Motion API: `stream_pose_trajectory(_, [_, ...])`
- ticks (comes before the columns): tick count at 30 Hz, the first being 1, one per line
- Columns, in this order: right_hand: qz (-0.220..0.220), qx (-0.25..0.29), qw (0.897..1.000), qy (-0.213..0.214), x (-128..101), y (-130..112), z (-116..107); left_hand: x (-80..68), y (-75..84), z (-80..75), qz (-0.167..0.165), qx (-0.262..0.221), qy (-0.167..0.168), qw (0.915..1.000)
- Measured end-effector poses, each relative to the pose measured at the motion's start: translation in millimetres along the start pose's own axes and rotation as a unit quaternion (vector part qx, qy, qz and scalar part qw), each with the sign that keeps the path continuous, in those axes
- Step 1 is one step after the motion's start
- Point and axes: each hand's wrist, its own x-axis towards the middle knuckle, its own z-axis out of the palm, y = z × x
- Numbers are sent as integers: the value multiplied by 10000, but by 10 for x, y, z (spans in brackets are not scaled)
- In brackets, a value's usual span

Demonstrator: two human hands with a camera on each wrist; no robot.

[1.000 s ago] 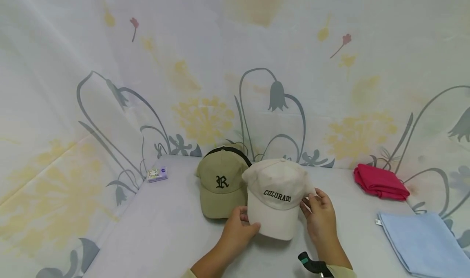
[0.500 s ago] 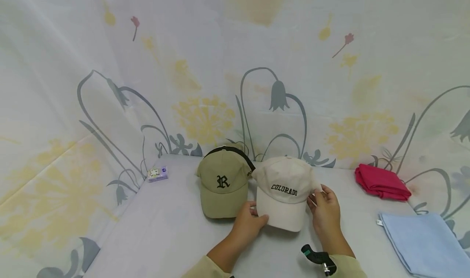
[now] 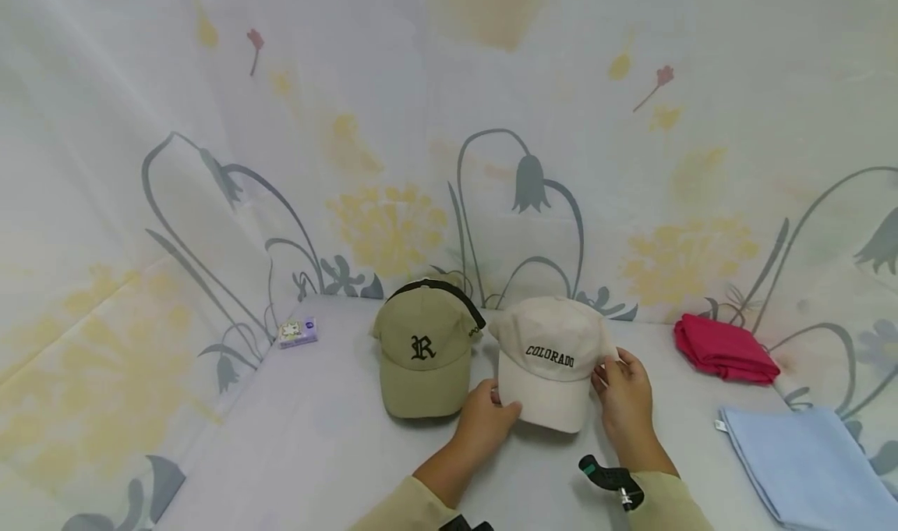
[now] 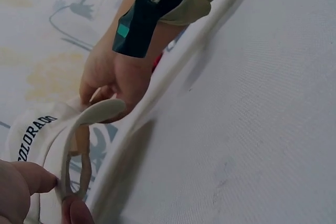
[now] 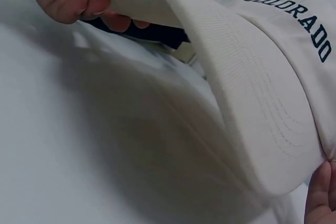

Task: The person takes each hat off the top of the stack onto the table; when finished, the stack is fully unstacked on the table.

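— Gripping anything, those hands?

— Both. The left hand point(image 3: 487, 415) pinches the left edge of the brim of a cream cap point(image 3: 550, 359), thumb on top and fingers curled under it. The right hand point(image 3: 624, 394) grasps the cap's right side, where brim meets crown. The cap reads COLORADO in dark letters. Seen from the right wrist, the brim's near edge is lifted off the surface, with shadow beneath it.

— Where does the cap sit?

— On a white table point(image 3: 316, 437), near the middle, brim pointing toward the person. A pale sheet printed with yellow blooms and grey bell-flowers point(image 3: 529, 184) hangs behind and wraps round both sides of the table.

— Any boxes or trays?

— Only a small lilac packet point(image 3: 298, 332) at the far left corner; whether it holds anything I cannot tell.

— What else lies about?

— An olive cap point(image 3: 423, 352) with a black letter R and a dark strap at the back stands just beside the cream one, on its left, close but whether touching I cannot tell. A folded red cloth point(image 3: 726, 350) lies at the far right, well apart, and a folded light blue cloth point(image 3: 807, 461) nearer on the right. A black and green device point(image 3: 609, 478) is strapped at the right wrist. Nothing lies between the hands and the cream cap.
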Motion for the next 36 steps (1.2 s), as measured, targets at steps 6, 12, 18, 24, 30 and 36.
stream_pose_trajectory(6, [-1, -180, 9998, 11, 83, 4, 33, 72, -44, 54, 61, -5, 90, 9999])
stream_pose_trajectory(12, [-15, -409, 9992, -12, 151, 70, 70, 131, -110, 104, 315, 202, 304, 9988])
stream_pose_trajectory(18, [-2, -701, 9975, 14, 200, 119, 121, 151, -132, 115, 333, 339, 402, 9981])
stream_pose_trajectory(24, [96, -922, 9957, -36, 241, 110, 166, 160, -101, 86, 16, 356, 235, 9991])
stream_pose_trajectory(30, [81, -1107, 9937, -125, 274, 145, 213, 168, -83, 30, -46, 188, 116, 9997])
stream_pose_trajectory(36, [66, -1125, 9934, -212, 288, 154, 248, 166, -67, -37, -76, -4, 36, 10000])
